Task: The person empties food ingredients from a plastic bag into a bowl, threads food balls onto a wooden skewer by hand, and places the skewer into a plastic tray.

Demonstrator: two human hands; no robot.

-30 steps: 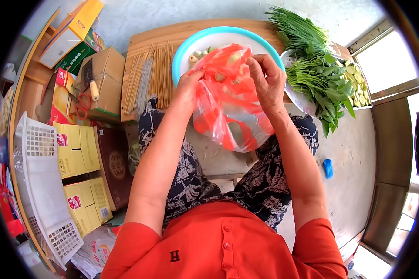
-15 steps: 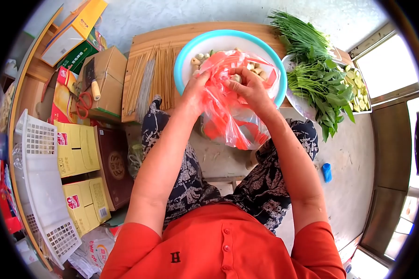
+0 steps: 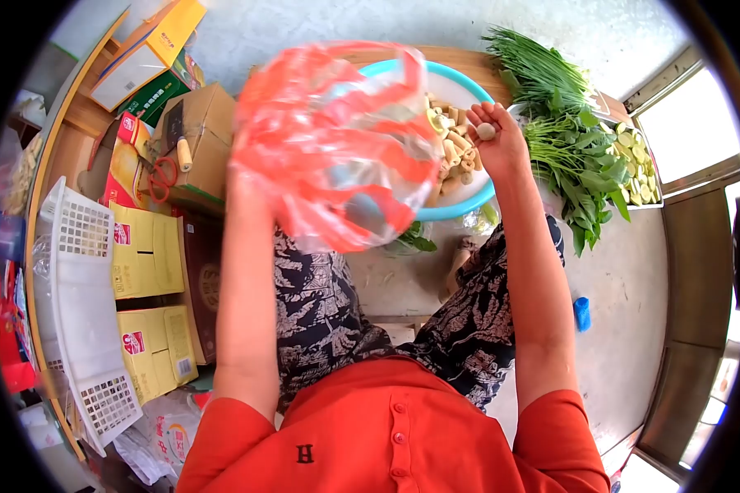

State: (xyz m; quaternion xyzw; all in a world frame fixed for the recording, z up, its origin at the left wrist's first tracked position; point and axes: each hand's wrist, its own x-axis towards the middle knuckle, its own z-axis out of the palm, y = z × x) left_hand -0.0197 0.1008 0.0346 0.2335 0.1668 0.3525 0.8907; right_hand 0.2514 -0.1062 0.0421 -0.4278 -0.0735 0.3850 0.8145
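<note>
A red and clear plastic bag (image 3: 329, 148), smeared by motion, spreads over the left side of a white basin (image 3: 465, 197) with a turquoise rim. My left hand (image 3: 250, 194) is at the bag's left edge and holds it, its fingers hidden behind the plastic. Over the basin's right rim my right hand (image 3: 506, 144) is turned palm up, fingers curled around a small pale round ball (image 3: 486, 131). Beige cut pieces (image 3: 452, 156), several of them tube-shaped, fill the visible part of the basin.
Chives (image 3: 534, 66), leafy greens (image 3: 571, 164) and a tray of sliced vegetable (image 3: 635, 164) lie to the right. Cardboard boxes (image 3: 148, 251), scissors (image 3: 162, 177) and a white plastic basket (image 3: 82, 320) stand on the left. A blue object (image 3: 582, 314) is on the floor.
The plastic bag has swung from over the basin's middle to the left with my left hand. My right hand has moved right, away from the bag, and turned palm up with the ball.
</note>
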